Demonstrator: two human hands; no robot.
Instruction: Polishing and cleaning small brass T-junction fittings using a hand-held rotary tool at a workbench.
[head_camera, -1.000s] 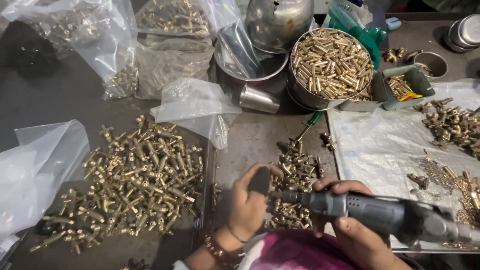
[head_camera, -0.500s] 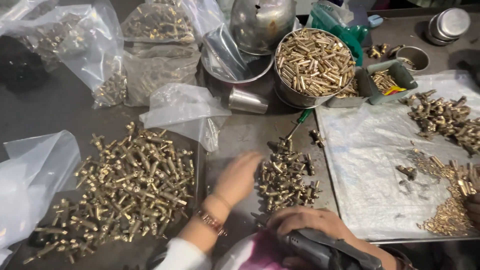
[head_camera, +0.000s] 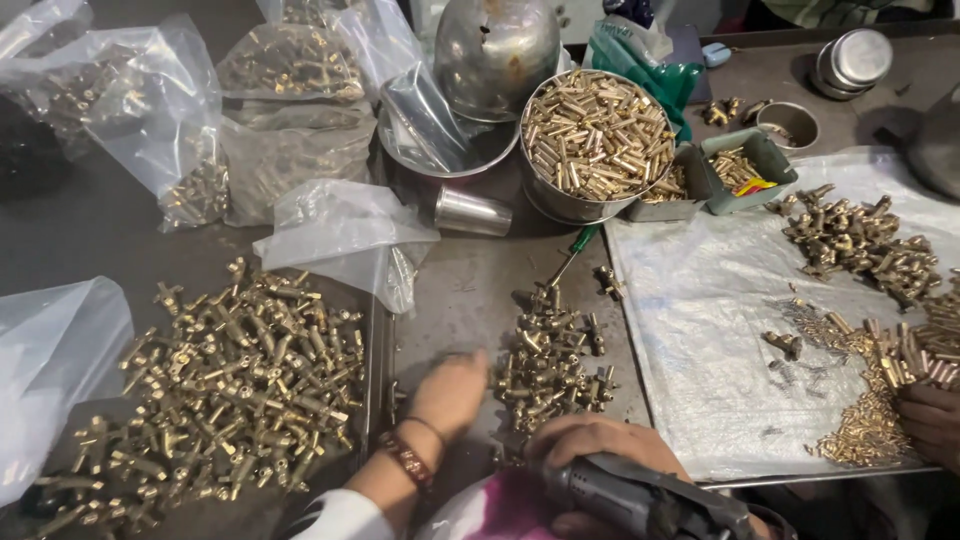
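The grey metal table (head_camera: 470, 290) fills the view, with a white sheet (head_camera: 720, 330) spread over its right half. On the left lies the big heap of brass fittings (head_camera: 230, 380), loosely scattered and pointing every way. A round steel bowl of brass tubes (head_camera: 598, 140) stands at the back, with clear plastic bags (head_camera: 330, 235) to its left. In the middle sits the small pile of brass fittings (head_camera: 550, 365), longer front to back than across, with bare table on both its sides. The power tool (head_camera: 650, 498) lies low at the near edge, its long axis running left to right and tilting down toward the right. The right hand (head_camera: 590, 445) wraps over its left end, fingers closed around the body. The left hand (head_camera: 450, 390) rests flat beside the small pile's left edge, blurred, so I cannot tell how its fingers stand. Another person's hand (head_camera: 930, 420) shows at the right edge.
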